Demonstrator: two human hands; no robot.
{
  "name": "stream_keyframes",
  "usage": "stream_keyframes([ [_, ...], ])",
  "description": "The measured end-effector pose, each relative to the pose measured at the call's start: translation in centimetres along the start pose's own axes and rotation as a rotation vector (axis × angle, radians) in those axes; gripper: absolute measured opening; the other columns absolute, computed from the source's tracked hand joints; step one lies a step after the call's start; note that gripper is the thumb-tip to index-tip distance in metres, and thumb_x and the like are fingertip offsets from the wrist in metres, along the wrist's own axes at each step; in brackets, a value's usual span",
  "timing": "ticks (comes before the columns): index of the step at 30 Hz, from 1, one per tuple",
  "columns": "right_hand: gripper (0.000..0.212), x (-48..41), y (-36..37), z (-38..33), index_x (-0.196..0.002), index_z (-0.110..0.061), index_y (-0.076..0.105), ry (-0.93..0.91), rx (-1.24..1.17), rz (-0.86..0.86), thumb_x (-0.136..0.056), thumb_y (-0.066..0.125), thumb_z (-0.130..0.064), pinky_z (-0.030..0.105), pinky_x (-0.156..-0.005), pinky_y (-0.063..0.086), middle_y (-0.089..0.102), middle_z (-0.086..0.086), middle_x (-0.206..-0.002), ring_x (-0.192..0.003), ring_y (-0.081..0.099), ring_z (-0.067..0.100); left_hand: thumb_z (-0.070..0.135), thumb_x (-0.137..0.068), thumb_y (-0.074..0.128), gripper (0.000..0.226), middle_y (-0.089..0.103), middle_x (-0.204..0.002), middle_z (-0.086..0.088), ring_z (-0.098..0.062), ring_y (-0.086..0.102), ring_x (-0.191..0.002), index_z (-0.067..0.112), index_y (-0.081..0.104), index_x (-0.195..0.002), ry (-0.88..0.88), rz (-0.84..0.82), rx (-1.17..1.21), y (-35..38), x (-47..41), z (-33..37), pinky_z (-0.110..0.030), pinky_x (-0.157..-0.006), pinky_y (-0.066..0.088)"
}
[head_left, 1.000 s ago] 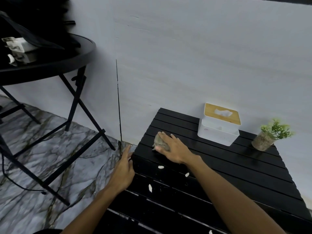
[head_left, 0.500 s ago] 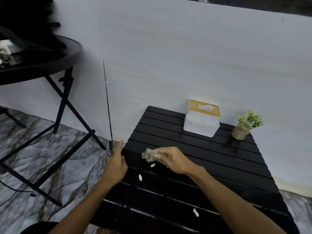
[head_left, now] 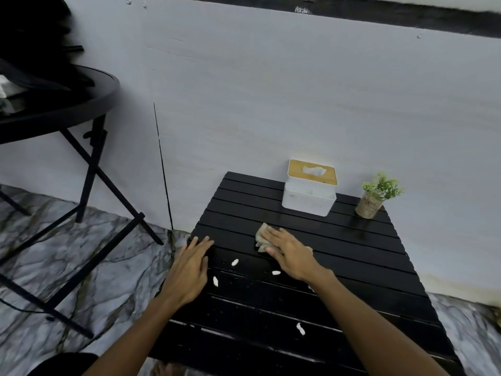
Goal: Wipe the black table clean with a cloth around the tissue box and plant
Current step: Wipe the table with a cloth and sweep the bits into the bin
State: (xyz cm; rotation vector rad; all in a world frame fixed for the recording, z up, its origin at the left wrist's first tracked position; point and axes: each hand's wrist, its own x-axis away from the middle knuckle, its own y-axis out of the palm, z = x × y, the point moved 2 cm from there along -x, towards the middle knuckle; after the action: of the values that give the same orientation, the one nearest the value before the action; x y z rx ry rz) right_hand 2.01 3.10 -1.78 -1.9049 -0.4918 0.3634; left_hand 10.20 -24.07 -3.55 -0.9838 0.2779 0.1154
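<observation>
A black slatted table (head_left: 352, 256) stands against the wall. On it my right hand (head_left: 291, 253) presses flat on a beige cloth (head_left: 261, 237), which shows at the fingertips, in front of the tissue box. My left hand (head_left: 189, 270) rests flat on the table's left edge with straight fingers. The white tissue box (head_left: 309, 195) with a wooden lid sits at the back. To its right, at the far right corner, stands a small green plant (head_left: 375, 195) in a pot. Several white crumbs (head_left: 234, 262) lie on the slats between and below my hands.
A round black folding table (head_left: 59, 109) with dark things on it stands to the left, its crossed legs (head_left: 92, 185) reaching over the marble floor (head_left: 67, 267). The grey wall (head_left: 271, 104) runs right behind the slatted table.
My right hand has carried the cloth from the table's left front toward the middle, nearer the tissue box, and now lies flat on it. My left hand has slid onto the table edge.
</observation>
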Motion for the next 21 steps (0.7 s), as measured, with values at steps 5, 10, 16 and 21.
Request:
stream_keyframes([
  [5, 0.044, 2.7, -0.1, -1.4, -0.149, -0.022, 0.047, -0.107, -0.088, 0.024, -0.106, 0.05, -0.028, 0.023, -0.121, 0.021, 0.043, -0.001, -0.157, -0.144, 0.036, 0.015, 0.018, -0.102, 0.037, 0.043, 0.035, -0.153, 0.004, -0.015, 0.019, -0.146, 0.02, 0.041, -0.144, 0.01, -0.017, -0.017, 0.1, 0.3, 0.0, -0.024, -0.116, 0.008],
  [10, 0.033, 5.4, -2.5, -2.2, -0.133, -0.021, 0.066, -0.109, -0.371, 0.067, -0.101, 0.059, -0.015, 0.026, -0.098, 0.054, 0.07, -0.013, -0.126, -0.111, 0.065, -0.002, 0.019, -0.102, 0.035, 0.042, 0.034, -0.154, 0.003, -0.016, 0.019, -0.146, 0.018, 0.041, -0.144, 0.026, -0.037, -0.037, -0.1, 0.4, 0.0, -0.025, -0.116, 0.008],
  [16, 0.03, 6.2, -8.5, 2.8, -0.131, -0.033, 0.063, 0.225, -0.45, 0.19, -0.102, 0.058, -0.024, 0.018, -0.069, 0.052, 0.071, -0.015, -0.094, -0.068, 0.067, -0.008, 0.019, -0.102, 0.035, 0.043, 0.034, -0.154, 0.001, -0.017, 0.019, -0.146, 0.017, 0.04, -0.145, 0.018, -0.052, -0.057, -0.1, 0.3, 0.1, -0.027, -0.117, 0.009],
  [21, 0.052, 6.3, -4.1, 8.0, -0.139, -0.032, 0.058, 0.353, -0.152, 0.14, -0.093, 0.055, -0.056, 0.033, -0.103, 0.046, 0.062, -0.003, -0.14, -0.126, 0.059, 0.022, 0.017, -0.102, 0.035, 0.045, 0.036, -0.153, 0.0, -0.018, 0.022, -0.146, 0.015, 0.035, -0.147, 0.012, -0.04, -0.07, -0.1, 0.4, 0.2, -0.025, -0.116, 0.009],
])
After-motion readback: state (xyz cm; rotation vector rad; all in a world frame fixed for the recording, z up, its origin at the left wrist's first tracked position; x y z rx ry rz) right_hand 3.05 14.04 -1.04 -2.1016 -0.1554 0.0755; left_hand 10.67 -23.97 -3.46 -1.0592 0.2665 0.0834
